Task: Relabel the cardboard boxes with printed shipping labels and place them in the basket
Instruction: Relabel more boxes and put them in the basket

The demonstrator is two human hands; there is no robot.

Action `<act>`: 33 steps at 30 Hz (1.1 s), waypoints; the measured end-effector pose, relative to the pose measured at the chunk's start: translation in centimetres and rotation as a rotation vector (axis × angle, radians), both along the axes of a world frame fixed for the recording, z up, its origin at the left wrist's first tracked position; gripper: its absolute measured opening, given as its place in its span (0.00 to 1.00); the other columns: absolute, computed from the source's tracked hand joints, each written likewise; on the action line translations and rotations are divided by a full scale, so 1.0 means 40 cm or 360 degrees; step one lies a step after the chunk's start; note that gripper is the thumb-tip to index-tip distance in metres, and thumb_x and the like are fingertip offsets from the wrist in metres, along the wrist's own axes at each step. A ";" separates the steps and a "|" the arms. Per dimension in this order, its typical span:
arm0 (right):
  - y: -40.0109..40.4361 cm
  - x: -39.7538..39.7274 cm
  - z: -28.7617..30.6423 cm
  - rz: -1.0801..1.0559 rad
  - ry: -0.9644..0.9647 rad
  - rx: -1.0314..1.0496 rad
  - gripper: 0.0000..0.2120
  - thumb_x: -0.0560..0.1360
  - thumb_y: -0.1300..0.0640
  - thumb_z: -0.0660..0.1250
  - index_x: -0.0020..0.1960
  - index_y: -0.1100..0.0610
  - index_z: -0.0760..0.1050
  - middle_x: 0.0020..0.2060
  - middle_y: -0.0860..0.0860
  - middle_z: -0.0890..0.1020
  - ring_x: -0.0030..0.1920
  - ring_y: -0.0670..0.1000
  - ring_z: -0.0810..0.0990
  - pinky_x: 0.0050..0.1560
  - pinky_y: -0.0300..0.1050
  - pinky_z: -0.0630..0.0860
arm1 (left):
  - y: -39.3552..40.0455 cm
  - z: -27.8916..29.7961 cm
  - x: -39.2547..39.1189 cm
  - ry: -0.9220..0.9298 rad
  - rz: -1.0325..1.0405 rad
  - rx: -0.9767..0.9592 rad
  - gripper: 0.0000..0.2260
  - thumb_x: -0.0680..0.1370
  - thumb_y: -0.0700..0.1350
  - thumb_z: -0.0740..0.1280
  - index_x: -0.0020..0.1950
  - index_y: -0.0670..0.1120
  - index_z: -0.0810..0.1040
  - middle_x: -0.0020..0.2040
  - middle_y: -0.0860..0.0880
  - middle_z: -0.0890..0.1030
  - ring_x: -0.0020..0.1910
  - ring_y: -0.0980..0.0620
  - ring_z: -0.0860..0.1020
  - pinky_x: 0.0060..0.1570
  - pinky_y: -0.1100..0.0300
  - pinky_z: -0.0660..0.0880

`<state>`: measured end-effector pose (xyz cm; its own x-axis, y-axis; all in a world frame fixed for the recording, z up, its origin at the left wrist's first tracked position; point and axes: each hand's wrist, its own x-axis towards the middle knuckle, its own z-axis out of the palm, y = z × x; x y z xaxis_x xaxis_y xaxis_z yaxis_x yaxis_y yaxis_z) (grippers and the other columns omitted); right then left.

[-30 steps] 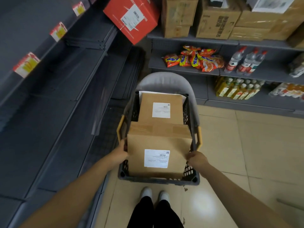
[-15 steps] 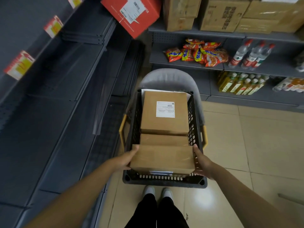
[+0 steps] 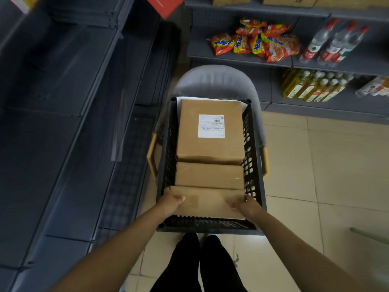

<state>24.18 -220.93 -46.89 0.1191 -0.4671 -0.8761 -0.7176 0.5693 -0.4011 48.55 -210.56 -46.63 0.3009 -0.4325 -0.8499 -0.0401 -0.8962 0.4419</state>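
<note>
Both the left hand (image 3: 171,202) and right hand (image 3: 245,205), fingers curled over the near box (image 3: 208,202), should lower it level at the basket's (image 3: 255,157) six o'clock end.

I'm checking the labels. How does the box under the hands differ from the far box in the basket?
The near box shows no label on its upper face; the far box shows a white label. The left hand and right hand touch the near box; nothing touches the far box. The near box shows a narrower face. Both are brown cardboard in the black basket.

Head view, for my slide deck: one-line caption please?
Both hands lower a cardboard box into the black basket.
</note>
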 end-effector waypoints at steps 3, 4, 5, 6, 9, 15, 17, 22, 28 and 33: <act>0.012 0.010 -0.028 0.0016 0.0033 -0.0054 0.32 0.71 0.45 0.72 0.69 0.60 0.69 0.63 0.56 0.76 0.62 0.58 0.75 0.64 0.54 0.72 | 0.006 -0.021 -0.005 -0.0051 0.0003 0.0026 0.29 0.79 0.50 0.64 0.75 0.46 0.55 0.69 0.45 0.69 0.67 0.43 0.69 0.65 0.51 0.69; 0.013 0.010 -0.037 0.0017 0.0078 -0.0083 0.32 0.72 0.45 0.72 0.69 0.59 0.69 0.63 0.56 0.76 0.61 0.58 0.75 0.61 0.52 0.73 | 0.007 -0.028 -0.009 -0.0049 -0.0003 0.0026 0.28 0.79 0.50 0.64 0.75 0.46 0.56 0.69 0.45 0.69 0.67 0.43 0.69 0.65 0.51 0.69; 0.013 0.008 -0.045 0.0038 0.0141 -0.0101 0.32 0.72 0.46 0.72 0.69 0.60 0.68 0.63 0.57 0.76 0.61 0.58 0.75 0.57 0.49 0.73 | 0.007 -0.033 -0.012 -0.0028 -0.0008 0.0029 0.28 0.79 0.50 0.64 0.75 0.46 0.56 0.70 0.45 0.69 0.67 0.43 0.69 0.65 0.51 0.68; 0.012 0.004 -0.050 0.0070 0.0204 -0.0109 0.32 0.73 0.47 0.71 0.70 0.60 0.66 0.63 0.57 0.75 0.61 0.58 0.75 0.53 0.47 0.72 | 0.006 -0.037 -0.017 0.0001 -0.0004 0.0036 0.28 0.80 0.50 0.64 0.76 0.46 0.56 0.71 0.45 0.68 0.68 0.43 0.68 0.65 0.51 0.68; 0.005 -0.007 -0.062 0.0136 0.0248 -0.0102 0.31 0.75 0.50 0.70 0.71 0.60 0.62 0.64 0.58 0.74 0.61 0.59 0.74 0.52 0.48 0.71 | 0.009 -0.045 -0.034 -0.0011 0.0001 0.0056 0.28 0.80 0.49 0.63 0.77 0.46 0.55 0.72 0.45 0.67 0.69 0.43 0.68 0.67 0.50 0.67; -0.001 -0.007 -0.058 0.0180 0.0266 -0.0103 0.29 0.76 0.52 0.67 0.73 0.59 0.62 0.64 0.58 0.74 0.62 0.59 0.74 0.61 0.53 0.73 | -0.002 -0.042 -0.035 -0.0097 -0.0020 0.0022 0.27 0.81 0.49 0.62 0.76 0.46 0.55 0.71 0.44 0.68 0.68 0.43 0.69 0.67 0.51 0.67; 0.001 0.000 -0.055 0.0201 0.0264 -0.0116 0.28 0.76 0.52 0.66 0.72 0.59 0.62 0.64 0.58 0.74 0.61 0.59 0.74 0.58 0.51 0.73 | -0.006 -0.040 -0.030 -0.0110 -0.0049 0.0022 0.28 0.81 0.49 0.62 0.77 0.46 0.54 0.71 0.44 0.68 0.69 0.43 0.68 0.68 0.50 0.67; 0.016 0.010 -0.050 0.0269 0.0336 -0.0235 0.23 0.78 0.52 0.64 0.69 0.60 0.63 0.61 0.59 0.76 0.58 0.59 0.76 0.53 0.50 0.73 | -0.011 -0.027 -0.030 -0.0136 -0.0109 0.0031 0.28 0.81 0.48 0.62 0.77 0.45 0.53 0.73 0.43 0.65 0.70 0.43 0.67 0.69 0.48 0.66; 0.024 0.010 -0.007 0.0489 0.0475 -0.0380 0.21 0.78 0.57 0.59 0.70 0.58 0.61 0.62 0.58 0.75 0.61 0.59 0.75 0.60 0.56 0.74 | 0.008 0.002 -0.032 -0.0324 -0.0311 -0.0081 0.29 0.81 0.44 0.60 0.78 0.46 0.50 0.75 0.43 0.61 0.70 0.44 0.67 0.67 0.53 0.67; 0.023 0.019 0.060 0.0790 0.0614 -0.0577 0.18 0.76 0.62 0.56 0.67 0.59 0.65 0.61 0.58 0.75 0.61 0.59 0.74 0.59 0.54 0.75 | 0.020 0.056 -0.041 -0.0525 -0.0527 -0.0090 0.28 0.79 0.42 0.62 0.77 0.46 0.54 0.71 0.43 0.61 0.66 0.44 0.68 0.66 0.53 0.69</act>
